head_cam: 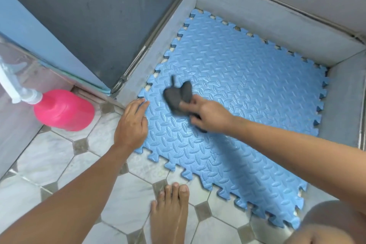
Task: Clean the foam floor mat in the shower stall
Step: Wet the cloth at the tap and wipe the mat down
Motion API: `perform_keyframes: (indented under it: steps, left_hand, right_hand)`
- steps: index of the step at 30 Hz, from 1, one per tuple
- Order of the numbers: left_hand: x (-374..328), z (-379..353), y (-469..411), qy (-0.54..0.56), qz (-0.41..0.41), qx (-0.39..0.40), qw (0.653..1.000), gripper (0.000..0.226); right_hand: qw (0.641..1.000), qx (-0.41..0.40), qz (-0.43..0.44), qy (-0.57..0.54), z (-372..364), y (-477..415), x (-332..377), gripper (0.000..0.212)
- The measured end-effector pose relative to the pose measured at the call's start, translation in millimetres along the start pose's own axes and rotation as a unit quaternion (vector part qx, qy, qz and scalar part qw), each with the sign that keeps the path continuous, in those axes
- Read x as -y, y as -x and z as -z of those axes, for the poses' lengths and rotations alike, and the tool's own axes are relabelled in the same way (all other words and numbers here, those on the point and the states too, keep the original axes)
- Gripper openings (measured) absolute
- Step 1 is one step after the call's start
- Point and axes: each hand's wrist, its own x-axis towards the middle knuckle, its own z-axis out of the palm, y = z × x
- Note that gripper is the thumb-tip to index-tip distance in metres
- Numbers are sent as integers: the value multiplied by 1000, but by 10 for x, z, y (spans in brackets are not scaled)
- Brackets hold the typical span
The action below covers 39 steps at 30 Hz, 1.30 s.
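A blue foam mat with a raised tread pattern and jigsaw edges lies on the shower stall floor. Its near part sticks out over the tiled floor. My right hand is closed around a dark grey cloth, which rests on the mat's left half and looks blurred. My left hand lies flat with fingers apart on the mat's left edge, its fingertips near the left corner.
Grey stall walls enclose the mat at the left, back and right. A pink spray bottle with a white nozzle stands on the tiled floor at left. A bare foot is near the mat's front edge, a knee at bottom right.
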Motion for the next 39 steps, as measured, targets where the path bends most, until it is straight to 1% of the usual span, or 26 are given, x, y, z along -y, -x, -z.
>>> perform_keyframes:
  steps: [2, 3, 4, 6, 9, 11, 12, 13, 15, 16, 17, 18, 19, 20, 21, 22, 23, 24, 25, 26, 28, 31, 33, 35, 37, 39]
  left_hand:
    - [13, -7, -1, 0, -4, -6, 1000, 46]
    - [16, -13, -11, 0, -9, -8, 1000, 46]
    - [13, -16, -23, 0, -10, -9, 1000, 46]
    - [-3, -19, -23, -7, -5, -7, 1000, 46]
    - [-45, -39, -35, -35, -4, -6, 999, 48]
    - [-128, -61, -124, -46, 9, -13, 999, 49]
    - [-210, -69, -197, -46, 17, -16, 999, 49]
    - [-309, -87, -283, -40, 20, -14, 999, 51]
    - [-534, -138, -497, -16, 2, 0, 1000, 57]
    - [-637, -191, -619, -2, -15, 12, 1000, 57]
    - [-726, -258, -743, 10, -30, 28, 999, 56]
    - [-800, -334, -856, 21, -34, 49, 998, 54]
    - [-850, -420, -945, 28, -28, 72, 997, 55]
    - [-877, -504, -1004, 24, -17, 90, 996, 59]
    - [-875, -583, -1030, 9, -9, 100, 995, 63]
    - [-864, -643, -1027, -15, -10, 100, 995, 66]
    - [-844, -684, -1002, -37, -19, 95, 995, 69]
    - [-828, -703, -975, -50, -27, 91, 994, 70]
    - [-817, -707, -957, -52, -31, 87, 994, 71]
    - [-812, -705, -957, -52, -33, 82, 995, 72]
    - [-811, -679, -964, -51, -32, 77, 995, 74]
    - [-820, -668, -946, -49, -30, 70, 996, 76]
    - [-833, -678, -954, -46, -32, 65, 996, 75]
    - [-841, -668, -964, -47, -27, 64, 996, 73]
    - [-840, -671, -957, -52, -27, 60, 997, 71]
    - [-832, -671, -960, -53, -29, 56, 997, 69]
  right_hand:
    - [986, 75, 148, 28, -91, 344, 124, 49]
    - [975, 109, 191, 41, -101, 503, 74, 48]
    - [968, 130, 211, 47, -79, 631, -31, 47]
    - [971, 133, 195, 40, 31, 805, -364, 46]
    - [994, 68, 71, 37, 302, 992, -1058, 48]
    - [997, -13, -70, 38, 461, 1166, -1537, 51]
    - [984, -58, -164, 43, 507, 1267, -1744, 52]
    - [957, -102, -267, 39, 535, 1362, -1903, 51]
    - [888, -167, -429, 6, 519, 1475, -2058, 51]
    - [864, -186, -467, -10, 484, 1494, -2068, 51]
    - [856, -193, -480, -20, 455, 1506, -2031, 51]
    - [862, -189, -470, -22, 432, 1516, -1969, 51]
    - [881, -175, -440, -16, 405, 1534, -1876, 51]
    - [910, -150, -385, -3, 376, 1562, -1766, 51]
    - [946, -118, -301, 8, 354, 1595, -1625, 49]
    - [978, -79, -191, 19, 333, 1636, -1476, 47]
    - [997, -26, -67, 35, 312, 1688, -1336, 45]
    - [997, 31, 48, 47, 283, 1749, -1204, 43]
    - [986, 82, 135, 59, 249, 1805, -1072, 42]
    - [972, 124, 186, 71, 216, 1860, -959, 42]
    - [953, 185, 227, 81, 172, 1967, -816, 44]
    - [930, 254, 236, 117, 283, 2104, -843, 41]
    - [935, 261, 187, 153, 455, 2129, -1032, 33]
    - [952, 221, 76, 197, 652, 2113, -1314, 29]
    - [953, 163, -103, 234, 817, 2139, -1646, 35]
    - [924, 145, -274, 222, 904, 2194, -1836, 42]
